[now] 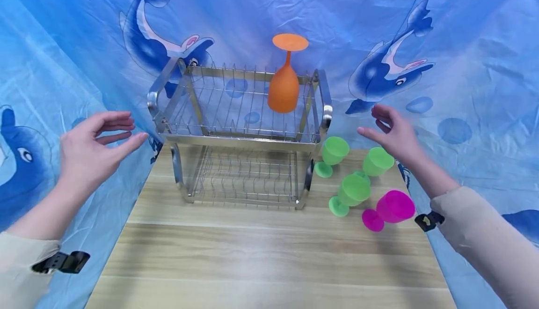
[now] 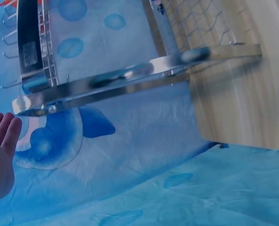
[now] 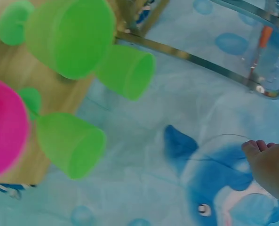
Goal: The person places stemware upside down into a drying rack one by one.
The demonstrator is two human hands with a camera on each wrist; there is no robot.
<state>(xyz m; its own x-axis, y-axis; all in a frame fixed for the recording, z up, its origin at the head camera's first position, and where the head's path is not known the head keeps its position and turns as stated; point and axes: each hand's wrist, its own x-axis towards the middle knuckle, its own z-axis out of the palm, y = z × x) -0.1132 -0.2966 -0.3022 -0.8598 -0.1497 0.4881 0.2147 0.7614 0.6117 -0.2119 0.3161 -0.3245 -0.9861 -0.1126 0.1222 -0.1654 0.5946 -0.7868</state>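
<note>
An orange goblet (image 1: 284, 89) stands upside down on the top tier of a metal two-tier dish rack (image 1: 242, 143), toward its right end. My left hand (image 1: 98, 147) is held in the air left of the rack, fingers extended and thumb apart, holding nothing. On the other side my right hand (image 1: 393, 131) hovers above the goblets, its fingers loosely bent around bare air. Below it, green goblets (image 1: 354, 190) and one magenta goblet (image 1: 396, 206) stand upright on the table. In the right wrist view, the right hand (image 3: 271, 165) shows only at the edge.
The wooden table (image 1: 252, 253) extends in front of the rack. A blue curtain with dolphin prints (image 1: 387, 65) hangs behind and along both sides. The rack's lower tier (image 1: 244, 178) sits low over the tabletop.
</note>
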